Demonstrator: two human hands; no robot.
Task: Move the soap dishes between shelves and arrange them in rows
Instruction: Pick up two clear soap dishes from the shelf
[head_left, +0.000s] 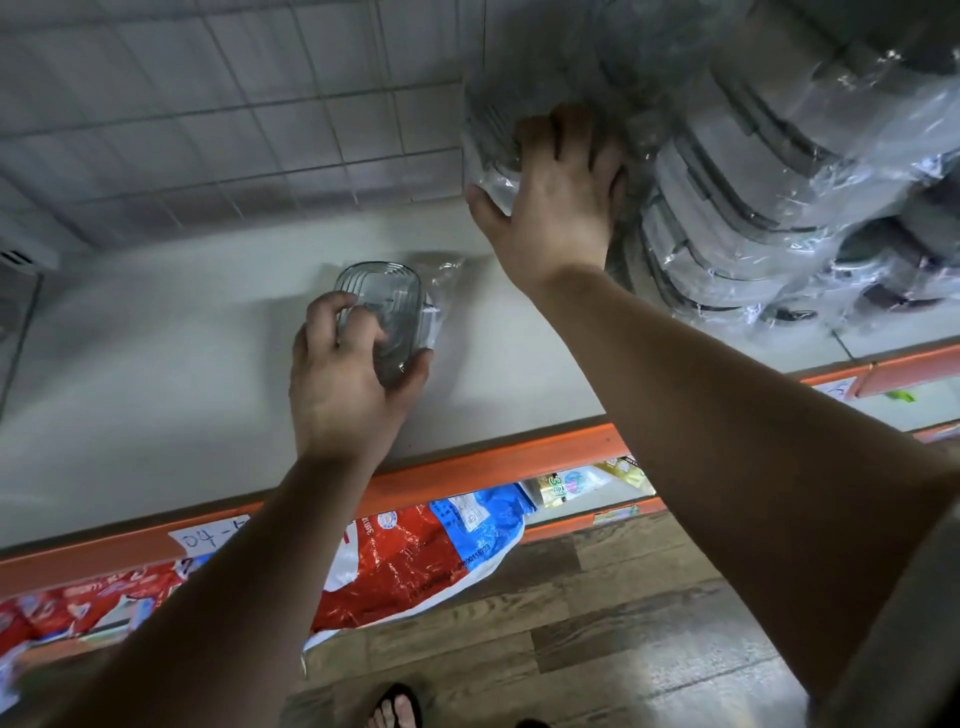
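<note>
Head view: left hand (353, 379), fingers curled round clear soap dish (387, 304) in loose wrap, on white shelf (156, 364). Right hand (563, 202), fingers spread, gripping wrapped dish pack (488, 148) beside leaning stacks (727, 218). Risk: pulling pack may topple stacks; slick wrap may slip from grip.

The one head-worn camera is looking forward and steeply down from close behind both forearms, taking in the shelf (156, 364) around the left hand (345, 374) and right hand (563, 202), and the floor (623, 613) below the wrists.
</note>
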